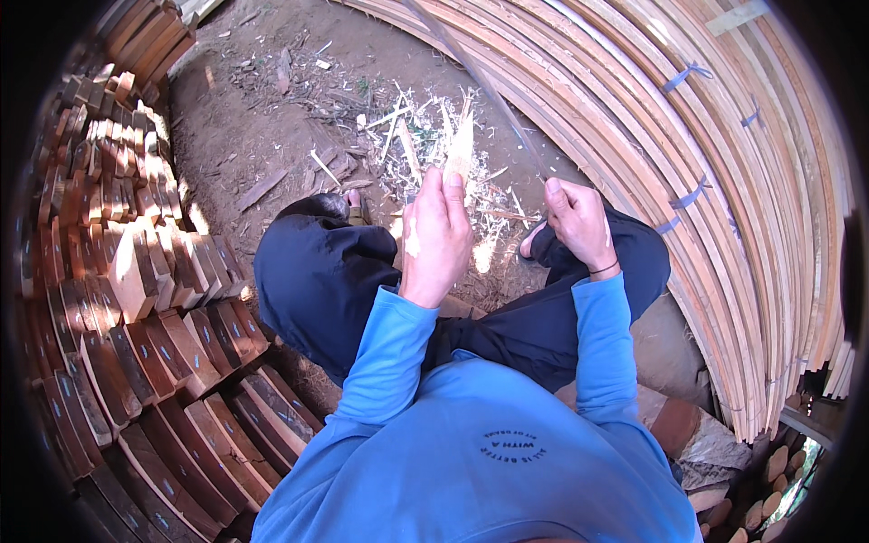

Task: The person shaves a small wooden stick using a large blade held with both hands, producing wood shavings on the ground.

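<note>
While the left hand in the head view grips the near end of a pale, pointed wooden piece, whose long axis runs away from the person, the right hand lies to its right, closed around a long, thin, dark, blade-like strip. That strip slants forward and leftward, passing just beside the wood's tip. Both forearms reach forward over the spread knees.

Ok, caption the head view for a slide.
Pale wood in the left hand, a long dark strip in the right hand, shavings on the ground.
</note>
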{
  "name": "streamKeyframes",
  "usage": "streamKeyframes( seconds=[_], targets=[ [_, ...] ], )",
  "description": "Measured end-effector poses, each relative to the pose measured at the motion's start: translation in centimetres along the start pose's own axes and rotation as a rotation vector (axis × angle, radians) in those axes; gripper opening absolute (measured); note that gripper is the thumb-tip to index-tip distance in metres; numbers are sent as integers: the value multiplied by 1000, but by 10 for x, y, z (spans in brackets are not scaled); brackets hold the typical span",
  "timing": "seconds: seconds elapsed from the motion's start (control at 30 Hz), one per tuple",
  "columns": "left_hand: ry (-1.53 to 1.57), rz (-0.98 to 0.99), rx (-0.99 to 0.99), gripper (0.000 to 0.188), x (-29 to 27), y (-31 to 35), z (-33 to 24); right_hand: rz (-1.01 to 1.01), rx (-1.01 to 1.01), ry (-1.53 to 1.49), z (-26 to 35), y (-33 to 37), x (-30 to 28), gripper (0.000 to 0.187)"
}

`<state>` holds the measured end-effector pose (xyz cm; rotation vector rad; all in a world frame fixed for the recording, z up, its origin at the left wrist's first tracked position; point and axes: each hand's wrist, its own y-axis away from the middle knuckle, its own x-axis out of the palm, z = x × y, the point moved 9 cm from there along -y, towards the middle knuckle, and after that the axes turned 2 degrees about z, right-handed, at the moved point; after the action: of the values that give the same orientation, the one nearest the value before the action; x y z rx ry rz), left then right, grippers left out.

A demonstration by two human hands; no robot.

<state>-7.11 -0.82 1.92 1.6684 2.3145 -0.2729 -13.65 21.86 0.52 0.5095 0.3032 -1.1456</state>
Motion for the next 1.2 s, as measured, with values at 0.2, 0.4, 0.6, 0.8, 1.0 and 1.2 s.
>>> streamKeyframes(
  seconds=[0.2,0.4,0.6,0.8,1.0,1.2],
  targets=[
    [20,3,-67,30,-1,-5,11,18,-229,239,16,24,6,62],
    [133,19,-80,34,2,-7,23,34,-199,192,-3,26,15,57],
    [562,210,-269,36,24,1,24,-8,-203,225,4,8,16,60],
    [587,273,-262,33,32,9,26,-126,-90,319,17,-34,18,67],
    [-49,19,35,22,2,-5,1,-148,-10,272,10,-29,-1,67],
    [-310,-114,132,14,-5,-3,-9,-96,-93,320,35,19,7,63]
  ],
)
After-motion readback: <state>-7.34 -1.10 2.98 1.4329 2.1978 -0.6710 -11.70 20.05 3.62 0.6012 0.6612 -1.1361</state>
